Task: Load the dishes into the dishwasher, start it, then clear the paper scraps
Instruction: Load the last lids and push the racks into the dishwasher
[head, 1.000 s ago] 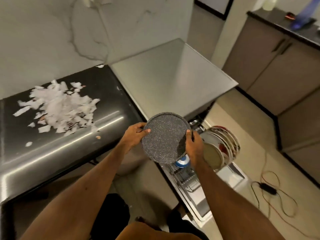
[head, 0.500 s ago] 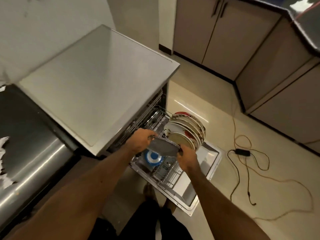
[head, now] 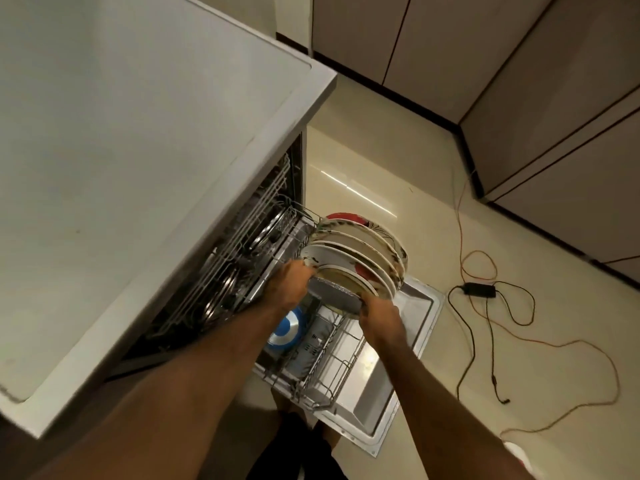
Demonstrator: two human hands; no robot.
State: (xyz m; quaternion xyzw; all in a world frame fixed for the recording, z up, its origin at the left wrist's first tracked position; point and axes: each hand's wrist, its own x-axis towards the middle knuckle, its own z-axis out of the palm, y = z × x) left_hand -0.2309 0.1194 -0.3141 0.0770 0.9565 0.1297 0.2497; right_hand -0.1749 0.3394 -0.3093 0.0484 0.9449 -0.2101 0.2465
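The dishwasher (head: pixel 138 140) fills the upper left of the frame, its pale top flat. In its dark opening sits one upper rack (head: pixel 249 233) with round steel pieces, too shadowed to count. At centre the left hand (head: pixel 289 285) curls its fingers round the left edge of one speckled grey plate (head: pixel 334 299). The plate is held tilted over the lower rack (head: pixel 329 368), just in front of the nearest standing plate. Below it lies one blue-and-white dish (head: pixel 285 329). Behind it stands a row of plates (head: pixel 360 247): about six, the rearmost red, though overlapping rims blur the count. The right hand (head: pixel 379 315) grips the speckled plate's right edge. The open door (head: pixel 419 306) lies beneath. On the floor at right trail two cables, one black (head: pixel 465 327) with one adapter (head: pixel 479 289), one orange (head: pixel 460 216).
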